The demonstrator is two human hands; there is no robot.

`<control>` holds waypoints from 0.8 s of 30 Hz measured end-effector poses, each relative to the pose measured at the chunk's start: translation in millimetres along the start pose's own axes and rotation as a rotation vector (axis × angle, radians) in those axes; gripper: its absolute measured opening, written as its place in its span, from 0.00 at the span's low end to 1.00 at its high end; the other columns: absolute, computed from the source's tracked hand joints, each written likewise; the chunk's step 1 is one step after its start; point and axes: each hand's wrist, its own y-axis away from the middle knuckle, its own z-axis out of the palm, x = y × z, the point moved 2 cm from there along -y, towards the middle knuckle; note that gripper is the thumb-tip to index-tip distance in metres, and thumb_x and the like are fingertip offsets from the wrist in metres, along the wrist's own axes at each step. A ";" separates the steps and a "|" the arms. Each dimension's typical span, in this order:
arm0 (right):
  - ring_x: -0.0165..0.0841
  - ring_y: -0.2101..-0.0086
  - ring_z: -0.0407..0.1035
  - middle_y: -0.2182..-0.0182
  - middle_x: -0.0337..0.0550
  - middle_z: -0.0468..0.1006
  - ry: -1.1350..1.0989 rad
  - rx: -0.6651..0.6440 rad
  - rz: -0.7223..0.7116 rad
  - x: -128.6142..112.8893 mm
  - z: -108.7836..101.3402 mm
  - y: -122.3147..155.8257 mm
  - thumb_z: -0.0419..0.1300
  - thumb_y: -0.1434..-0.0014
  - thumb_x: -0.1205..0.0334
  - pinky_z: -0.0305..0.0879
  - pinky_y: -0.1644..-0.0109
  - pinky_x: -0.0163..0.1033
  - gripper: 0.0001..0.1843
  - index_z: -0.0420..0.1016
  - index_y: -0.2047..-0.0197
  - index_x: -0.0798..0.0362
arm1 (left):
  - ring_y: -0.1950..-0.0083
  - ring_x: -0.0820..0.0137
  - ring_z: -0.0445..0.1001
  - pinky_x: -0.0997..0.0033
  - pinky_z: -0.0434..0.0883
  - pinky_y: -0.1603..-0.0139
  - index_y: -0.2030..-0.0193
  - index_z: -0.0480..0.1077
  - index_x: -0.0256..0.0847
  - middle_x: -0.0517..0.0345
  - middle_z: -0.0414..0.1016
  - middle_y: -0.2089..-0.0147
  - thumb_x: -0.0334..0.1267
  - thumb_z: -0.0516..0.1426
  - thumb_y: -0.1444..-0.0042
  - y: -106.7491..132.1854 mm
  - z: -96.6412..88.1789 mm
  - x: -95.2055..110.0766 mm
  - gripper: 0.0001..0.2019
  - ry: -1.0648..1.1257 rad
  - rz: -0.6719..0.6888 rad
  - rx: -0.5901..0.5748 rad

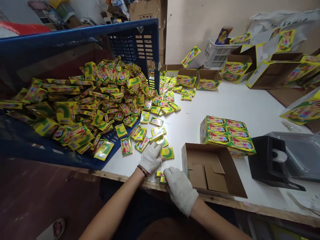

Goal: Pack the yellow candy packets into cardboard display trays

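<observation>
Both my hands wear white knit gloves. My left hand (150, 157) lies on the white table (225, 103), fingers spread over a yellow-green sachet (167, 152) at the pile's near edge. My right hand (180, 189) grips a small stack of sachets (160, 176) at the table's front edge. An open, empty cardboard box (212, 170) sits just right of my right hand. A tipped blue plastic crate (135, 43) spills a big heap of sachets (100, 96) onto the table.
A packed carton of sachets (228, 133) stands behind the empty box. A black tape dispenser (272, 160) is at the right. Several open printed cartons (208, 80) and a white basket (217, 55) line the back.
</observation>
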 end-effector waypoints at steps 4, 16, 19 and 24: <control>0.46 0.52 0.69 0.52 0.55 0.74 -0.286 0.104 0.092 1.2 5.0 9.0 0.53 0.44 0.74 0.65 0.46 0.51 0.20 0.68 0.48 0.55 | 0.45 0.52 0.67 0.50 0.62 0.41 0.48 0.73 0.46 0.48 0.72 0.50 0.36 0.68 0.63 -5.5 7.2 4.4 0.30 0.048 0.067 -0.061; 0.40 0.57 0.74 0.55 0.50 0.77 -1.226 0.361 0.168 15.8 14.4 -4.4 0.52 0.38 0.42 0.72 0.54 0.43 0.24 0.63 0.48 0.52 | 0.59 0.67 0.75 0.66 0.73 0.52 0.51 0.74 0.41 0.53 0.78 0.61 0.50 0.38 0.32 58.5 -12.4 -2.7 0.27 0.556 -0.067 -0.106; 0.42 0.57 0.73 0.57 0.51 0.77 -0.791 0.431 0.140 9.9 9.1 -8.4 0.59 0.41 0.51 0.70 0.53 0.44 0.20 0.68 0.50 0.53 | 0.54 0.63 0.73 0.59 0.69 0.46 0.58 0.75 0.41 0.51 0.76 0.59 0.50 0.44 0.35 31.4 -13.1 -16.8 0.22 0.461 -0.118 0.061; 0.46 0.57 0.72 0.56 0.55 0.77 -0.207 0.262 0.022 2.0 18.2 -17.9 0.59 0.47 0.73 0.68 0.52 0.49 0.29 0.67 0.40 0.57 | 0.37 0.47 0.61 0.43 0.44 0.30 0.56 0.76 0.43 0.48 0.74 0.50 0.38 0.68 0.62 -16.9 -10.1 -29.5 0.21 0.442 -0.105 0.115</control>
